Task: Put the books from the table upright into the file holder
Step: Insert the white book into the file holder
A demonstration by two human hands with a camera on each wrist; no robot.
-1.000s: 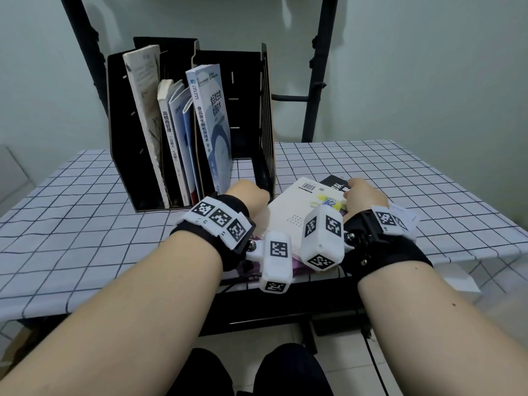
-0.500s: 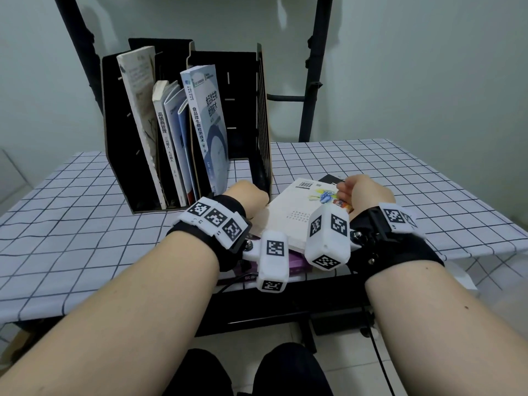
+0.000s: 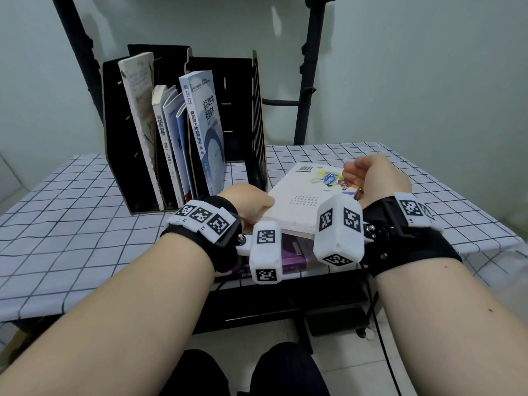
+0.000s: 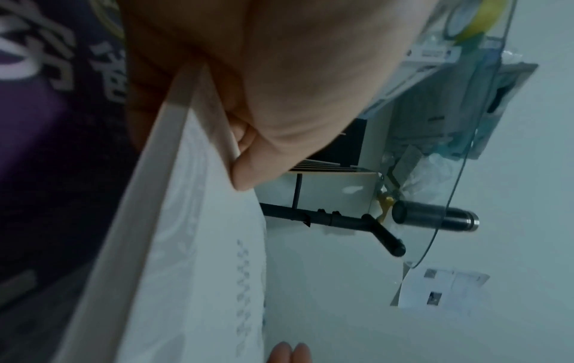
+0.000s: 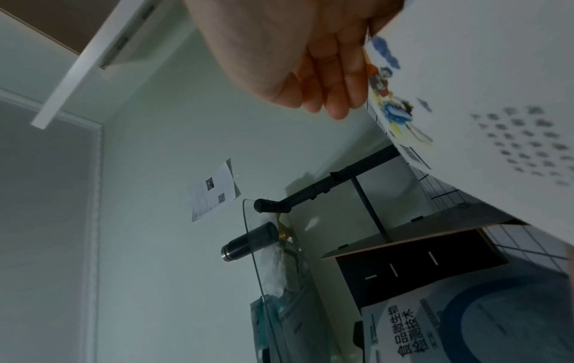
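Observation:
A black file holder (image 3: pixel 117 144) stands on the checked table (image 3: pixel 71 232), with several books upright in its left slots, among them a blue one (image 3: pixel 208 132). The rightmost slot holds no book. Just right of the holder, both hands hold a white book (image 3: pixel 300 195) above a purple book (image 3: pixel 291 257) lying flat near the table's front edge. My left hand (image 3: pixel 254 202) grips the white book's left edge (image 4: pixel 174 186), thumb on top. My right hand (image 3: pixel 368 175) grips its right edge, with its fingers (image 5: pixel 329 81) curled onto the cover (image 5: pixel 481 86).
A black metal frame (image 3: pixel 305 90) rises behind the table against a pale wall. Checked cloth lies bare to the left of the holder and to the right of the hands. Seen from the right wrist, a glass shelf (image 5: pixel 264 270) and a dark cylinder (image 5: pixel 248 240) are on the wall.
Both hands have raised the white book off the stack, and it now tilts up. The black book that showed beyond its far edge is no longer visible.

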